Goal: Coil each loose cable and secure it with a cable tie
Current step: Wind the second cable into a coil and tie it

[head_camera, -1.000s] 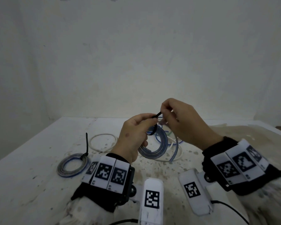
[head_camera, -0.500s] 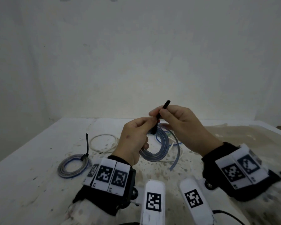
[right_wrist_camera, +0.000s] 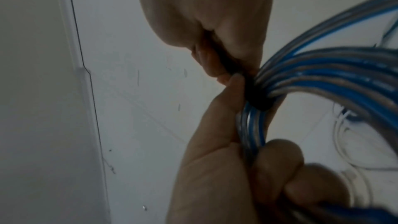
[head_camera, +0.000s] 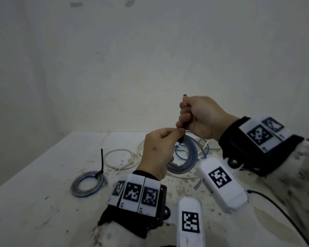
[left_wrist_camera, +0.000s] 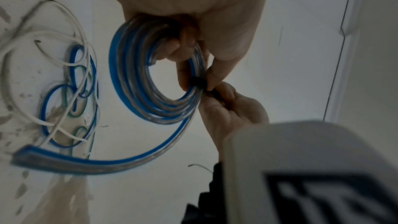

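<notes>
Nearest us, the wrist rigs: black cuffs with white marker tiles on both forearms, plus two white camera pods (head_camera: 221, 182) carrying printed codes.

Our left hand (head_camera: 157, 150) is curled round the blue-and-clear coil (head_camera: 184, 164), held up off the counter (head_camera: 34, 202). In the left wrist view the coil (left_wrist_camera: 137, 74) runs through the fingers, thumb and forefinger pinching right at the tie's loop; its loose tail end (left_wrist_camera: 53, 161) sweeps down toward the counter.

Our right hand (head_camera: 200, 116) sits just above the left, fisted round the strap of the black cable tie (head_camera: 183, 130) — the strap's tip pokes out at the top of the fist. The right wrist view shows the tie (right_wrist_camera: 256, 94) wrapped snug round the bundled turns of the coil (right_wrist_camera: 333, 74), the two hands touching at that spot.

Behind the hands, a loose tangle on the counter: thin blue cable (left_wrist_camera: 64, 108), green cable (left_wrist_camera: 79, 100) and white cable (head_camera: 119, 159) overlapping, uncoiled.

Off to the left, well apart from the hands — a finished coil (head_camera: 86, 184) lying flat, its black tie (head_camera: 102, 161) cinched and the tail sticking straight up.

Farthest back, the plain white wall (head_camera: 150, 59).
</notes>
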